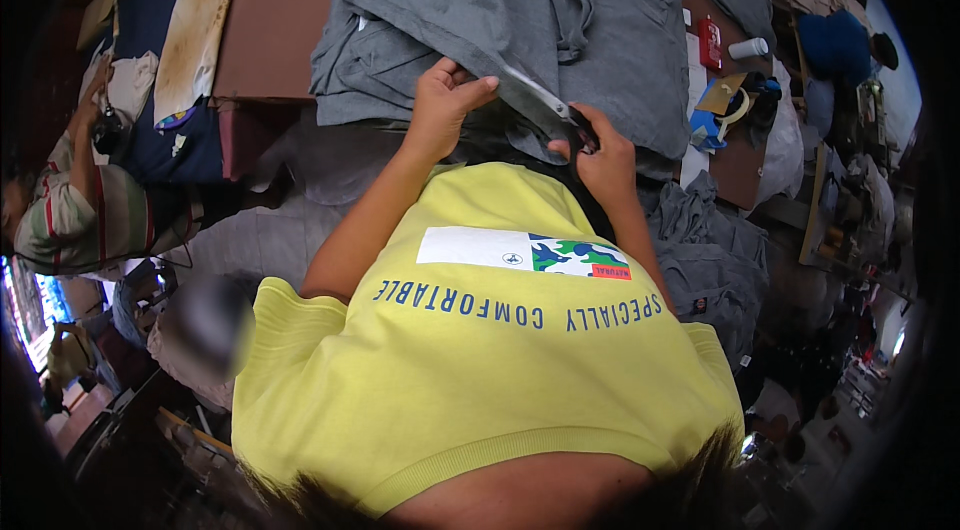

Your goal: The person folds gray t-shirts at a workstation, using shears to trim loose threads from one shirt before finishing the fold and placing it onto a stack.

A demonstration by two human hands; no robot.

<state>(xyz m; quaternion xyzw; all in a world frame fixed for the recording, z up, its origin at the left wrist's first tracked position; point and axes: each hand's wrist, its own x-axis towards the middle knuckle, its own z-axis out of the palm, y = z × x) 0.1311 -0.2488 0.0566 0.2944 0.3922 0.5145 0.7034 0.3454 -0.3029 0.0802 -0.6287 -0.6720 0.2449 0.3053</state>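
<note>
My right hand [607, 158] is closed round the dark handles of a pair of scissors [537, 88]. Their metal blades point up and to the left, lying along the edge of a grey garment [450, 5]. At that garment's near edge is my left hand [440, 110], its fingers curled at the cloth and its thumb stretched toward the blades. It seems to hold the edge, though the fabric's folds partly hide the grip. More grey garments [630, 50] lie piled beneath and to the right.
The pile rests on a brown table [270, 25]. At right are a red box [709, 44], a white cylinder [748, 49] and a tape roll [735, 110]. Grey cloth [705, 240] is heaped by my right side. Another person in a striped shirt [100, 215] works at far left.
</note>
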